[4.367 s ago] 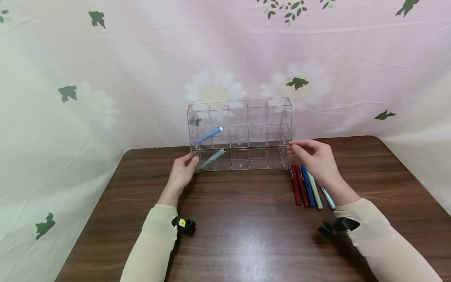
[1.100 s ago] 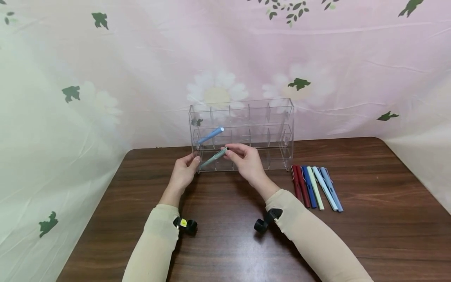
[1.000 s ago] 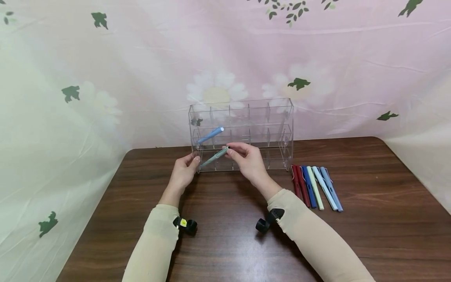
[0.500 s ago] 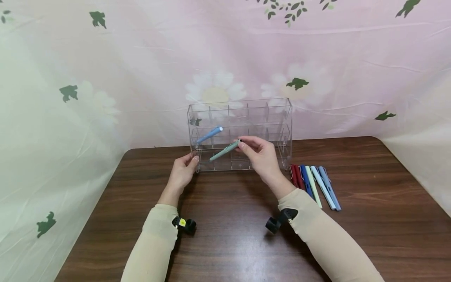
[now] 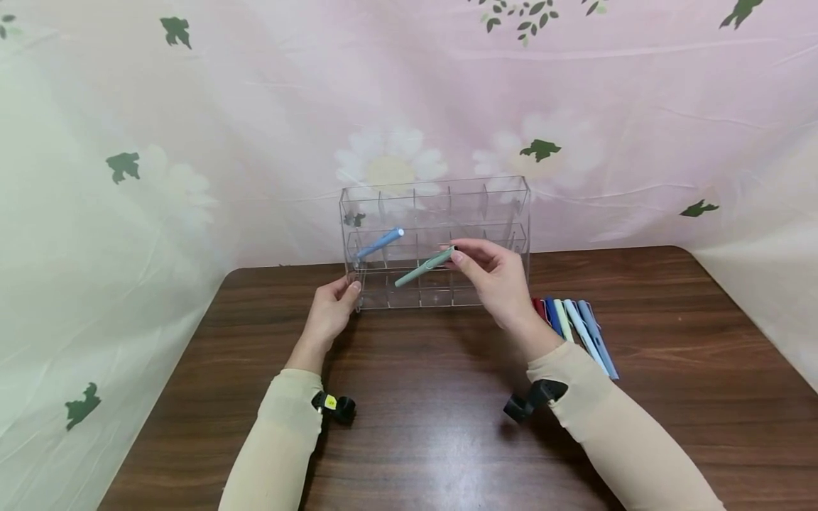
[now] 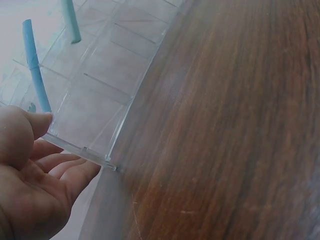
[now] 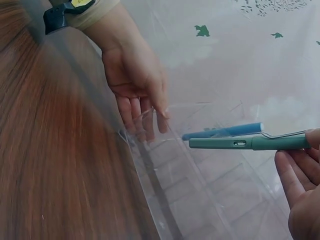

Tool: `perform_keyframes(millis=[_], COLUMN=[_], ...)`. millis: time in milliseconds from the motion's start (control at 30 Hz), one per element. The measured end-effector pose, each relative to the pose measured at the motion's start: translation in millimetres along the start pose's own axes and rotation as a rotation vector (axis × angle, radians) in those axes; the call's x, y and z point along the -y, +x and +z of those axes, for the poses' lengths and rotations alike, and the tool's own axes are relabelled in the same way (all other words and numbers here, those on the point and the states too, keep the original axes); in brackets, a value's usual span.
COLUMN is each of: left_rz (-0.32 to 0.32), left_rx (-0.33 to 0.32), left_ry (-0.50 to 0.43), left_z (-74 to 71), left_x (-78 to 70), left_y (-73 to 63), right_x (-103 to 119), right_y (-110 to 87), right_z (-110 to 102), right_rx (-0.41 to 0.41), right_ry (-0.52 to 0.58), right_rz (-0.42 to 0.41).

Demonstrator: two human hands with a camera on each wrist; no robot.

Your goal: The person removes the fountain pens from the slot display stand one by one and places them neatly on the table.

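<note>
A clear tiered pen rack (image 5: 404, 299) stands at the back of the table. My left hand (image 5: 332, 305) grips its left end, thumb in front and fingers curled behind in the left wrist view. A blue pen (image 5: 380, 243) leans in the left compartment of the middle tier. My right hand (image 5: 501, 284) pinches a green pen (image 5: 422, 269) at its cap end. Before the rack, this pen slants, its free end pointing down and left. In the right wrist view the green pen (image 7: 220, 143) overlaps the blue pen (image 7: 240, 130), its clip showing near the fingertips.
Right of the rack several pens lie side by side on the wooden table (image 5: 409, 397): red, dark blue (image 5: 553, 316), pale green, light blue (image 5: 584, 332) and blue (image 5: 598, 339). My right forearm partly covers them. A flowered cloth (image 5: 287, 142) hangs close behind the rack.
My right hand has taken the green pen out of the front left compartment and moved it right and slightly up. The left hand has stayed on the rack, and the blue pen is unmoved.
</note>
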State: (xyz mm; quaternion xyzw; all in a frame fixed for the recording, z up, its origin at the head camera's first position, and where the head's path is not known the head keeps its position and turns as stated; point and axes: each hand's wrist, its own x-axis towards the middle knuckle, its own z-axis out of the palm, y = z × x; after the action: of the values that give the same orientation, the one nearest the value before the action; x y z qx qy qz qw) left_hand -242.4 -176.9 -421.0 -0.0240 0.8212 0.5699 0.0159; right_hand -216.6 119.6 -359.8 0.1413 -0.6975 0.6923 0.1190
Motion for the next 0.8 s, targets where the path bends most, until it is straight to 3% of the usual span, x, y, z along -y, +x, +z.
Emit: perform_keyframes(millis=[733, 800], left_rz=[-0.014, -0.013], left_rx=[0.016, 0.016], left_ry=[-0.008, -0.003], left_z=[-0.9, -0.7], left_x=[-0.8, -0.8], left_y=[-1.9, -2.3], right_x=[11.5, 11.8], right_y=[-16.3, -17.7], right_z=[-48.9, -51.7], right_rx=[-0.018, -0.02], right_ry=[-0.127, -0.098], right_rz=[-0.054, -0.062])
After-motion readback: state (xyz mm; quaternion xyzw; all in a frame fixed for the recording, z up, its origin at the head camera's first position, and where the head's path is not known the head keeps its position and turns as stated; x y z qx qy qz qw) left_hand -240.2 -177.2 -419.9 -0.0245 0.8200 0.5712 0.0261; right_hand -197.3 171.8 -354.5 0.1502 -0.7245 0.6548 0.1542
